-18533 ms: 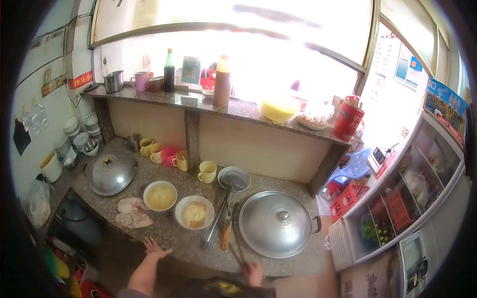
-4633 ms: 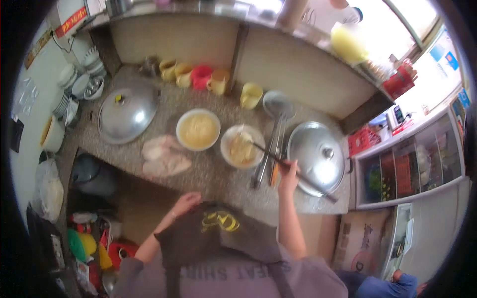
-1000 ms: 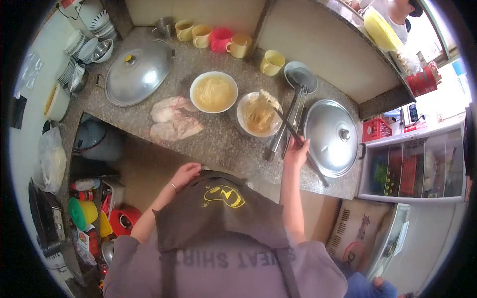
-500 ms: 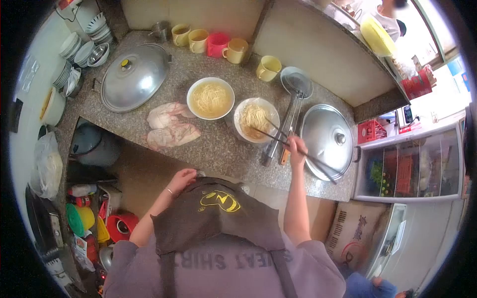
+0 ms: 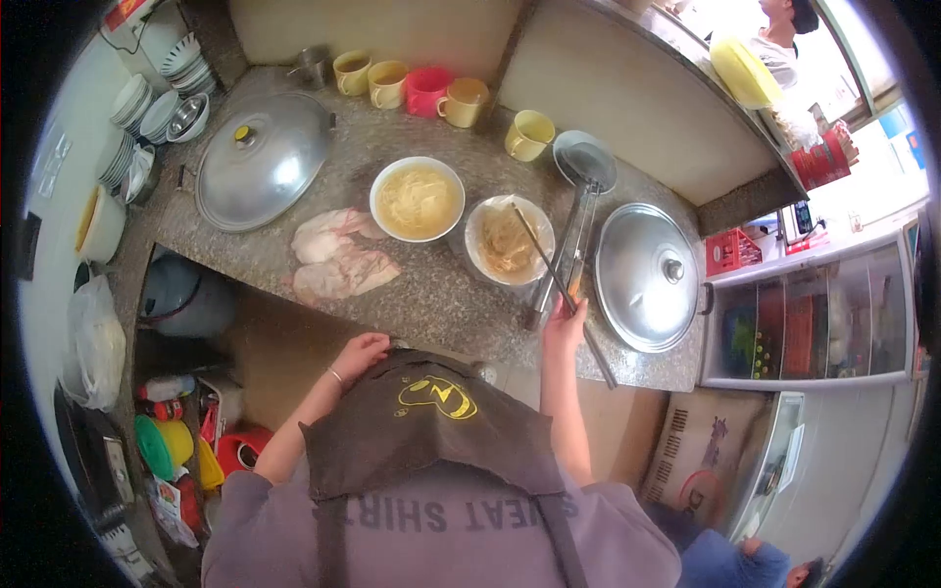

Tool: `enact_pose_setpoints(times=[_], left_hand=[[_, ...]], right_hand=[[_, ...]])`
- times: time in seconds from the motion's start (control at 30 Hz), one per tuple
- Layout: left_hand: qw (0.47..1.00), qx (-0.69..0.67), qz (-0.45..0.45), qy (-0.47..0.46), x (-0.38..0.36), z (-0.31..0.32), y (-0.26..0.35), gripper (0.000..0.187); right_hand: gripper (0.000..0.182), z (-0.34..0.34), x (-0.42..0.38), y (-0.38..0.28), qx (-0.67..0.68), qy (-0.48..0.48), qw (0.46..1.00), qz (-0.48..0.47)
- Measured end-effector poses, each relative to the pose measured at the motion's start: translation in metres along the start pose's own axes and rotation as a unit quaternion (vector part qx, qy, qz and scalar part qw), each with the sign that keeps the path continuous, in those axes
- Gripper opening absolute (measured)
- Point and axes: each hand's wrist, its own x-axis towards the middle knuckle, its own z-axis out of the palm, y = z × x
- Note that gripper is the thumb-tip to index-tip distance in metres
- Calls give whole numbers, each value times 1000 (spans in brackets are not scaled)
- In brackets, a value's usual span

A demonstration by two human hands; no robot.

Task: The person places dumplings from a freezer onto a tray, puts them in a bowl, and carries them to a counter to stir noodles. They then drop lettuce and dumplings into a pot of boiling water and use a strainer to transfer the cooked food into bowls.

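Note:
My right hand (image 5: 565, 325) is closed around a pair of dark chopsticks (image 5: 542, 251), whose tips reach over the right-hand bowl (image 5: 545, 218). Pale brown noodles (image 5: 504, 239) lie in that bowl, and motion smears them. Just left of it stands a white bowl (image 5: 375, 218) of light noodles in yellowish broth (image 5: 420, 202). Near the counter's front edge is my left hand (image 5: 361, 355), its fingers loosely curled together, with nothing visible in them. Two pieces of pale raw poultry (image 5: 343, 269) lie on the counter (image 5: 446, 304), beyond my left hand.
Large metal lids lie at left (image 5: 263, 162) and right (image 5: 642, 279). A strainer (image 5: 588, 167) rests in a bowl beside the right lid. Yellow cups (image 5: 530, 135) and a pink cup (image 5: 427, 93) line the back wall. Stacked dishes (image 5: 188, 69) stand far left; another person (image 5: 774, 54) is beyond the partition.
My right hand has shifted left and slightly toward me, swinging the chopsticks steeper. The right bowl's noodles look browner and blurred. My left hand has stayed in place.

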Motion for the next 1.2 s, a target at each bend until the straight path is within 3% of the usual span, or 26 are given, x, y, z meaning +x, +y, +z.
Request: enact_pose_setpoints(times=[0.03, 0.33, 0.4, 0.43, 0.5, 0.53, 0.6, 0.67, 0.73, 0.8, 0.83, 0.87, 0.97, 1.03, 1.1, 1.17, 1.2], left_hand=[[1000, 5, -1, -3, 0, 0, 2, 32], [999, 25, -19, -44, 16, -10, 2, 34], [999, 21, -17, -47, 15, -10, 4, 34], [999, 13, -15, -47, 15, -10, 6, 34], [998, 12, -25, -50, 21, -10, 2, 34], [998, 7, -35, -49, 23, -10, 2, 34], [998, 19, -38, -53, 26, -8, 2, 34], [997, 32, -43, -56, 27, -2, 6, 34], [997, 26, -55, -49, 27, 6, 12, 33], [997, 10, -53, -47, 26, 15, 16, 33], [998, -13, -48, -43, 26, 21, 17, 32], [998, -9, -45, -45, 28, 26, 16, 32], [997, 61, -40, -35, 32, 40, 7, 32], [997, 34, -46, -44, 29, 60, 5, 30], [996, 39, -35, -66, 30, 84, 9, 26], [995, 69, -30, -66, 20, 111, 17, 23], [995, 66, -47, -60, 18, 125, 18, 23]], right_hand=[[28, 6, -1, -5, -1, -34, 999, -13], [26, 72, -51, -38, -118, -35, 986, -116], [30, 79, -56, -37, -251, -44, 949, -185], [30, 79, -54, -38, -249, -40, 949, -187], [32, 78, -48, -40, -384, -115, 880, -256], [32, 78, -46, -42, -383, -109, 880, -258], [30, 80, -42, -47, -465, -169, 811, -312], [32, 83, -51, -61, -480, -154, 807, -308], [33, 70, -50, -86, -518, -167, 768, -338], [34, 45, -55, -113, -401, -120, 861, -287], [35, 25, -57, -126, -364, -63, 880, -297], [38, 4, -55, -139, -312, 42, 916, -247], [42, -73, -54, -157, -161, 143, 957, -193], [43, -114, -42, -143, -112, 180, 964, -159], [49, -140, -12, -105, -114, 117, 979, -120], [52, -122, 10, -71, -42, -34, 998, 33], [49, -101, 19, -55, 35, -45, 993, 106]])
